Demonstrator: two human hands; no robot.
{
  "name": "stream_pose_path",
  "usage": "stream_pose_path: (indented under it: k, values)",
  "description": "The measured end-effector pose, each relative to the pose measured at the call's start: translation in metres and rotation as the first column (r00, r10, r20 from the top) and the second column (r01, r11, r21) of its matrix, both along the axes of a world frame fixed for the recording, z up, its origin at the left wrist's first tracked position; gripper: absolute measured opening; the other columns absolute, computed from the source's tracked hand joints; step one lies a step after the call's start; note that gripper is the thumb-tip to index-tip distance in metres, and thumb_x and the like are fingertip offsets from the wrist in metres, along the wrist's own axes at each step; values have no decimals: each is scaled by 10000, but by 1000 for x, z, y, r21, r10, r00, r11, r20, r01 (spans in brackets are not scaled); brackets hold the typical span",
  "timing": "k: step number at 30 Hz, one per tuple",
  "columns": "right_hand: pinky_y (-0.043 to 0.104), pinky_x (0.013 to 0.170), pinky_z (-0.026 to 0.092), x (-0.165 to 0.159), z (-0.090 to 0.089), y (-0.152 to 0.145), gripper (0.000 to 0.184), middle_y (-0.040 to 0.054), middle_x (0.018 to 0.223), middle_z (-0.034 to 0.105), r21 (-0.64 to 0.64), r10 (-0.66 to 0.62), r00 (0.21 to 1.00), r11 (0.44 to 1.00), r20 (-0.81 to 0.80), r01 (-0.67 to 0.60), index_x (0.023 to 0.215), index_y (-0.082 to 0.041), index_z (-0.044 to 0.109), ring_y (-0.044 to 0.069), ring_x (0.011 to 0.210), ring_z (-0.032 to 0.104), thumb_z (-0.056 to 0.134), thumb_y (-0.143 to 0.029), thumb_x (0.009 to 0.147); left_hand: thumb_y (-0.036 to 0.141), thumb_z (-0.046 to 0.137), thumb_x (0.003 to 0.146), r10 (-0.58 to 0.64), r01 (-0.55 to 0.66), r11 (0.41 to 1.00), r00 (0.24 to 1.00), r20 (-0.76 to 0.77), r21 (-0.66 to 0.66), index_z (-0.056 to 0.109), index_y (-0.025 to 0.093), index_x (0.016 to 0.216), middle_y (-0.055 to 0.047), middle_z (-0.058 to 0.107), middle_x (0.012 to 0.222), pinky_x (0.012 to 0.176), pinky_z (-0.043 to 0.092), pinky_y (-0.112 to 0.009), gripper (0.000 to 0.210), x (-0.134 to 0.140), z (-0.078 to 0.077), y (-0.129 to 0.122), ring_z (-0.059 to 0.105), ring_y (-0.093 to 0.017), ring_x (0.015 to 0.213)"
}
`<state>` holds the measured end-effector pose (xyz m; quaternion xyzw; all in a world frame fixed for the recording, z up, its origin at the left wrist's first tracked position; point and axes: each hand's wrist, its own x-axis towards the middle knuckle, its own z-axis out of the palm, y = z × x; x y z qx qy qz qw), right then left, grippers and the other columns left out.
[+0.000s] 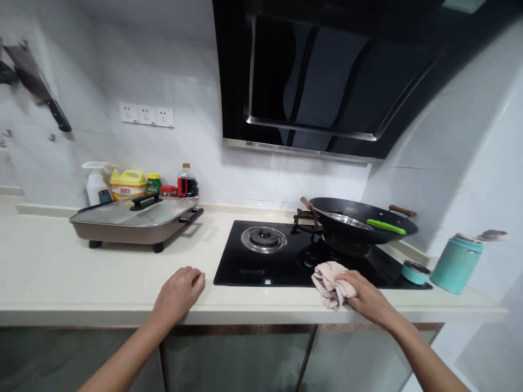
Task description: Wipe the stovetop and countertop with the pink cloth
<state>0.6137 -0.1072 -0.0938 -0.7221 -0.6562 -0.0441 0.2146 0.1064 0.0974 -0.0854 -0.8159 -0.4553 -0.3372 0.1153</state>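
Note:
A crumpled pale pink cloth point(332, 284) is bunched under my right hand point(363, 296), whose fingers are closed on it. The cloth lies across the front edge of the black gas stove point(281, 267), partly over the pale counter. Left of the stove, my left hand point(180, 291) rests near the counter's front edge, its fingers curled in with nothing showing in them. The stove's left burner point(264, 239) is bare. On the right burner stands a black wok point(347, 231) holding a metal piece and a bright green-handled utensil point(386, 226).
An electric pan point(122, 231) with a glass lid stands left on the counter point(36, 272), bottles point(127, 185) behind it. A turquoise flask point(456, 264) and its small cup point(415, 272) sit right. The range hood point(318, 81) hangs above; a cleaver point(36, 81) hangs left.

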Motion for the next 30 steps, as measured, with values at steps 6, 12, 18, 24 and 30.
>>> stream_pose_path:
  k: [6,12,18,24,30]
  values:
    - [445,1103,426,60,4,0,581,110,1437,618,-76,-298,943,947,147,311,1368,-289,676,333,1278,588,581,-278,794,334,454,948,-18,18,1000,1000,12,-7,659,239,761,-59,711,811,796,504,-316,294,0,-2,3,667,-226,834]
    - [375,1007,441,71,32,34,588,118,1391,660,-181,-373,922,904,105,387,1414,-301,652,309,1227,633,575,-244,833,341,435,953,-10,11,999,1000,14,-30,651,238,764,-60,715,829,793,496,-324,304,0,-2,3,670,-232,848]
    - [336,834,454,76,47,83,561,102,1157,758,-183,-422,906,889,19,419,1353,-290,693,280,1035,701,601,-208,806,336,441,951,-18,18,1000,1000,10,-18,645,233,759,-63,709,809,785,497,-338,299,1,-1,3,672,-242,841]
    - [308,743,475,68,54,112,530,100,1098,780,-136,-398,897,916,-191,377,1281,-241,733,265,977,704,722,-238,751,364,432,954,-26,27,999,999,34,-34,651,227,762,-79,733,847,778,497,-348,322,1,0,2,673,-250,865]
    - [261,553,455,60,66,128,487,65,827,755,-191,-366,845,930,-390,315,1217,-183,727,182,642,656,754,-249,736,388,401,963,-12,13,998,1000,17,-67,669,214,783,-90,722,842,780,490,-353,367,2,4,-1,672,-252,874]
